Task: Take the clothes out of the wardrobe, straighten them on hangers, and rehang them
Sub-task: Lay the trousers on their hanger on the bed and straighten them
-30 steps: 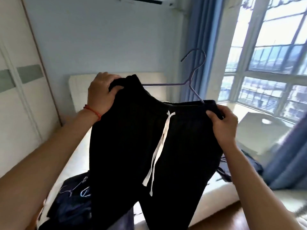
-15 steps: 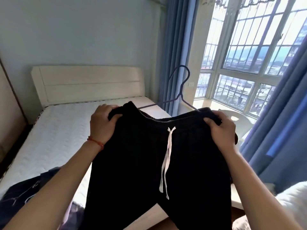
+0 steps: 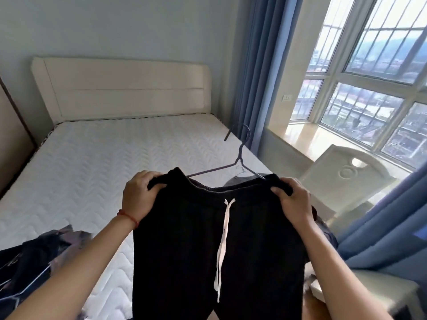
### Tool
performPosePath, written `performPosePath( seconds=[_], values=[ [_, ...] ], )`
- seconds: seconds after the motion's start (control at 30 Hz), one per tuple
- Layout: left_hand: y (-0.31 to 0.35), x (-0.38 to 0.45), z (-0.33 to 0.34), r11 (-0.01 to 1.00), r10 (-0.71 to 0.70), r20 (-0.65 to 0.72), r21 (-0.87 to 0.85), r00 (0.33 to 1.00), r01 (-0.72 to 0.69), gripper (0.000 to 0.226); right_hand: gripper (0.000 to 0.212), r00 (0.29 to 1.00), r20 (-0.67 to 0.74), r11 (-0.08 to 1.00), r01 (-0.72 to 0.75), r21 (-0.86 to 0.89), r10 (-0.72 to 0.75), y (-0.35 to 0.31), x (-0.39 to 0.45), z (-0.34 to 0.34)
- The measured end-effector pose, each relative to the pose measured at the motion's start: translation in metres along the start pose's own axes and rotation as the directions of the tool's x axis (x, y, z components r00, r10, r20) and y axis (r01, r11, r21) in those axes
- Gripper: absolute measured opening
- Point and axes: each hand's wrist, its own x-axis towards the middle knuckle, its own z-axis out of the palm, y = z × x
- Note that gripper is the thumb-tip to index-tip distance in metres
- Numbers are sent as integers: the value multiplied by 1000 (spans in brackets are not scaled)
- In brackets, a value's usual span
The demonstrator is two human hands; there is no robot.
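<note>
A pair of black pants [image 3: 189, 245] with a white drawstring [image 3: 223, 241] hangs in front of me above the bed. My left hand [image 3: 139, 196] grips the left corner of the waistband. My right hand [image 3: 292, 200] grips the right corner. A thin dark wire hanger [image 3: 240, 158] sits in the waistband, its hook sticking up and back behind the pants. The hanger's lower part is hidden by the fabric.
A bed with a bare white quilted mattress [image 3: 104, 162] and cream headboard [image 3: 124, 88] lies ahead. Dark clothes [image 3: 34, 255] are piled at lower left. A white chair [image 3: 346, 179] and blue curtains [image 3: 379, 229] stand at right below a large window [image 3: 374, 84].
The pants and both hands have dropped lower in view, from raised toward the wall down over the mattress. My view has tilted down toward the bed. Both grips are unchanged.
</note>
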Motion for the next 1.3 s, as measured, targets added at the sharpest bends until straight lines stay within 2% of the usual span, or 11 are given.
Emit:
performPosePath(
  seconds=[0.17, 0.33, 0.6, 0.77, 1.07, 1.3],
  values=[
    [-26, 69, 66, 997, -80, 46, -2, 996, 80, 18, 26, 997, 48, 998, -53, -20, 54, 36, 88, 45],
    [-39, 122, 117, 988, -155, 27, 7, 988, 155, 19, 28, 994, 97, 998, -58, -10, 59, 68, 161, 80],
    [-60, 206, 180, 963, -199, -165, 152, 966, 224, 18, 25, 963, 269, 994, -20, 103, -9, 106, 294, 154],
    [-91, 255, 210, 931, -247, -217, 216, 944, 293, 17, 22, 933, 359, 987, -48, 156, -11, 125, 354, 209],
    [-210, 298, 271, 880, -340, -222, 268, 914, 393, 18, 24, 902, 432, 989, -60, 136, -5, 170, 398, 344],
    [-344, 261, 342, 823, -443, -114, 343, 889, 453, 17, 36, 832, 551, 993, 109, -49, -64, 242, 380, 456]
  ],
)
